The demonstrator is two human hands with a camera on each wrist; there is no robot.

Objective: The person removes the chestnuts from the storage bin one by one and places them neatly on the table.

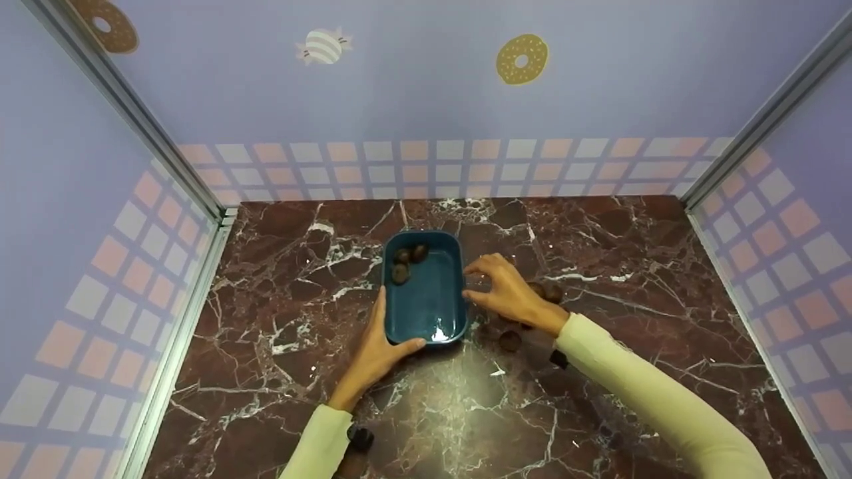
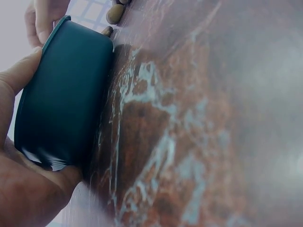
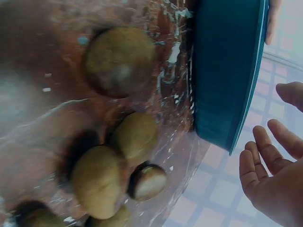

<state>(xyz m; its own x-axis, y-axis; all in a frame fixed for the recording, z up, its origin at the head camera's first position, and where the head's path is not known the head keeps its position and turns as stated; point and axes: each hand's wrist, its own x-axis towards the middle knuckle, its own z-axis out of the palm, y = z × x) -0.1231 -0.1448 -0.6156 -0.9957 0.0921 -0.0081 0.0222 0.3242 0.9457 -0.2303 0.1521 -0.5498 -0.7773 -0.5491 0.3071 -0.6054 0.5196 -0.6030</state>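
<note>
A dark teal rectangular dish stands on the table, with three brown chestnuts in its far left corner. My left hand grips the dish's near left corner, thumb along the near rim and fingers along the left side. At the right rim, my right hand holds nothing, thumb and fingers spread apart. The right wrist view shows it above the rim level. Several loose chestnuts lie on the table under and behind the right hand, one nearer the front.
The table is dark red marble with white veins. A lilac wall with a checked band closes the back, and similar panels stand at the left and right. Metal rails run along the side edges.
</note>
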